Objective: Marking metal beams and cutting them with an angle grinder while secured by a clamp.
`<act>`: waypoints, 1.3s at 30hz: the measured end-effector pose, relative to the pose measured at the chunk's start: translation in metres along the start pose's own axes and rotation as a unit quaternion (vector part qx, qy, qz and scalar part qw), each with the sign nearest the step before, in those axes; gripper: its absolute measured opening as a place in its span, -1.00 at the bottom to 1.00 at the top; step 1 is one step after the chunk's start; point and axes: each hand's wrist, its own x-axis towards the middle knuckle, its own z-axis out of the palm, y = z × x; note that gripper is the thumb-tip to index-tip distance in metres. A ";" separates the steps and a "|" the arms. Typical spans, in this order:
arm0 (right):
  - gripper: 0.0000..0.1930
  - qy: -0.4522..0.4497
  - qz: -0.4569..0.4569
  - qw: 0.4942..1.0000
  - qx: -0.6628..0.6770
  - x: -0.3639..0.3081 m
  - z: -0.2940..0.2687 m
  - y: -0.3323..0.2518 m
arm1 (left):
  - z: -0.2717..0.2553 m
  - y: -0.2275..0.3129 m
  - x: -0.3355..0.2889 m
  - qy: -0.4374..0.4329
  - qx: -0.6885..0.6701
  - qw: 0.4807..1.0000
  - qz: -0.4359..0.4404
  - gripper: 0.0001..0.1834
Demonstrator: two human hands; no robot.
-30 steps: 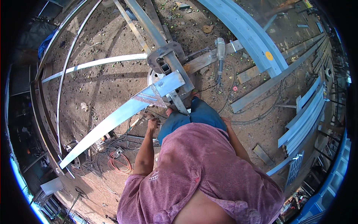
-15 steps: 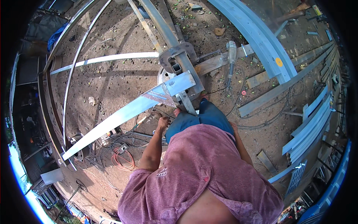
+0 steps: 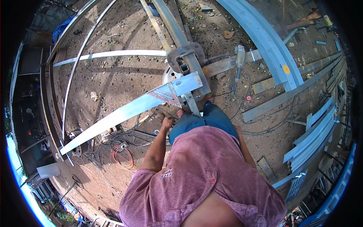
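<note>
I have the wearer's legs [image 3: 219, 117] at centre, with a steel beam [image 3: 174, 28] running away ahead of them. A long metal piece [image 3: 113, 123] lies across the beam's near end and reaches off left; beyond it, a wheel [image 3: 168, 74] sits at the beam's left. On my right, a power tool [image 3: 240, 58] lies across a flat bar [image 3: 221, 66]. Farther right, stacked strips [image 3: 312, 134] lie nearer than a curved channel [image 3: 261, 41].
</note>
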 end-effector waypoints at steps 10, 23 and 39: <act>-0.67 0.002 0.039 0.995 0.095 0.000 0.002 -0.004 | 0.004 0.019 -0.012 0.012 0.013 0.999 0.035 -0.54; -0.67 -0.015 0.003 0.999 0.030 -0.009 0.003 -0.022 | -0.002 -0.024 0.014 0.018 0.018 0.994 0.102 -0.59; -0.73 0.041 -0.007 0.999 -0.010 0.020 0.005 0.042 | -0.004 0.003 0.002 -0.010 -0.009 1.000 -0.002 -0.55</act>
